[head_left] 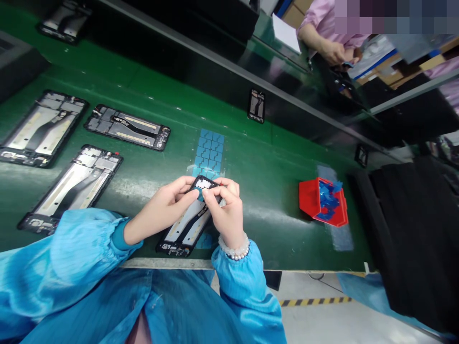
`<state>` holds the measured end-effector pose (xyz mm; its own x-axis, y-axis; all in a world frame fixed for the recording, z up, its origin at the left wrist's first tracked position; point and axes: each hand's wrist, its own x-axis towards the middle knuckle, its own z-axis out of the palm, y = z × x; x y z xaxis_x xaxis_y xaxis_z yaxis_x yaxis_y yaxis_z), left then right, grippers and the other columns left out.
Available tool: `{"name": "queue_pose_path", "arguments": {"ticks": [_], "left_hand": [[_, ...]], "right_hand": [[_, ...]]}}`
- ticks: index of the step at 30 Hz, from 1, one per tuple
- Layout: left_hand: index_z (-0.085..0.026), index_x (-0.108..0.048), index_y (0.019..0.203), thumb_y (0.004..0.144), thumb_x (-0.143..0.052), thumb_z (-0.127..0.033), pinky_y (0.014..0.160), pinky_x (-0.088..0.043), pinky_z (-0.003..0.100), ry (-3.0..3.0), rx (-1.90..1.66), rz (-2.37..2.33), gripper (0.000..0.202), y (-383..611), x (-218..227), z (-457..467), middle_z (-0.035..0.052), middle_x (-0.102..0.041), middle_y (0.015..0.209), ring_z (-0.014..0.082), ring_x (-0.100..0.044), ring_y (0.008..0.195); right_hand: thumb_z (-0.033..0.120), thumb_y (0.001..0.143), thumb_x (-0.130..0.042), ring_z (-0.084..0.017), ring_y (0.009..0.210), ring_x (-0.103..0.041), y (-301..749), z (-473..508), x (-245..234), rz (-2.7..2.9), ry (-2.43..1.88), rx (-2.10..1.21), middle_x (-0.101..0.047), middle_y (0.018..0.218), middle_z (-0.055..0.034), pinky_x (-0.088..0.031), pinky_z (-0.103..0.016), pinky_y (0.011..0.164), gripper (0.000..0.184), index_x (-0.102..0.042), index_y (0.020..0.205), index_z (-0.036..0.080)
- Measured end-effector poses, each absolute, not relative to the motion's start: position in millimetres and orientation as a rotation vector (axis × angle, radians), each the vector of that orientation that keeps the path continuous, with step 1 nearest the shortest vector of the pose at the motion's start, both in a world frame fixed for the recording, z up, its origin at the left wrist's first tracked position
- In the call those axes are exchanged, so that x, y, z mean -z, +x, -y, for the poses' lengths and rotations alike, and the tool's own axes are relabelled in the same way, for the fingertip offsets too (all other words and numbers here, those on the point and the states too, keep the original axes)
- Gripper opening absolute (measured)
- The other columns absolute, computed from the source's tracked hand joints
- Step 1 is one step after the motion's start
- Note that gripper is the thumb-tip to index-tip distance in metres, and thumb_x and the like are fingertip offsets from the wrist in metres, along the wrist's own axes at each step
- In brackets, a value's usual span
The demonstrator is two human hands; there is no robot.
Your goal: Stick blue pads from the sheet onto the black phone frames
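A black phone frame (187,224) with its inner side up lies near the front edge of the green belt (258,177). My left hand (163,208) grips its far end from the left. My right hand (226,210) pinches a small blue sticker at that same top end, with its fingers closed together. A sheet of blue stickers (208,152) lies just beyond the frame.
Three more open phone frames (73,184) (39,128) (127,127) lie to the left on the belt. A red bin (315,198) with blue scraps stands at the right. Another phone frame (256,105) lies farther back. Another person's hands (335,50) work at the top right.
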<state>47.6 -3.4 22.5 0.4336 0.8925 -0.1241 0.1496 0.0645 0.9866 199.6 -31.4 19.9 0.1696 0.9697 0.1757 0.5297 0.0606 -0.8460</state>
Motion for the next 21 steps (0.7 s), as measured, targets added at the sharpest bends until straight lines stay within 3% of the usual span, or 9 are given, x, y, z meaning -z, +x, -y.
{"name": "queue_pose_path", "arguments": {"ticks": [5, 14, 21], "left_hand": [[-0.016, -0.056, 0.103, 0.087, -0.050, -0.035, 0.055, -0.047, 0.019, 1.429, -0.761, -1.076, 0.025, 49, -22, 5, -0.0012, -0.066, 0.072, 0.0134, -0.063, 0.067], [-0.017, -0.056, 0.102, 0.088, -0.049, -0.034, 0.052, -0.043, 0.018, 1.521, -0.769, -1.178, 0.024, 49, -21, 9, -0.0026, -0.064, 0.070, 0.0113, -0.058, 0.061], [-0.017, -0.056, 0.104, 0.089, -0.049, -0.036, 0.054, -0.045, 0.019, 1.530, -0.773, -1.215, 0.026, 47, -19, 11, -0.0020, -0.069, 0.073, 0.0124, -0.063, 0.062]], "right_hand": [[0.025, 0.081, -0.060, -0.017, 0.095, -0.055, 197, 33, -23, 1.482, -1.539, -0.671, -0.056, 0.092, -0.0042, -0.044, -0.037, 0.088, 0.018, -0.058, 0.063, 0.020], [0.024, 0.083, -0.057, -0.016, 0.094, -0.056, 191, 37, -24, 1.522, -1.516, -0.572, -0.056, 0.094, -0.0040, -0.045, -0.035, 0.085, 0.016, -0.056, 0.068, 0.019], [0.021, 0.084, -0.056, -0.014, 0.093, -0.056, 188, 38, -27, 1.520, -1.458, -0.567, -0.053, 0.094, -0.0039, -0.047, -0.029, 0.081, 0.016, -0.053, 0.068, 0.019]]}}
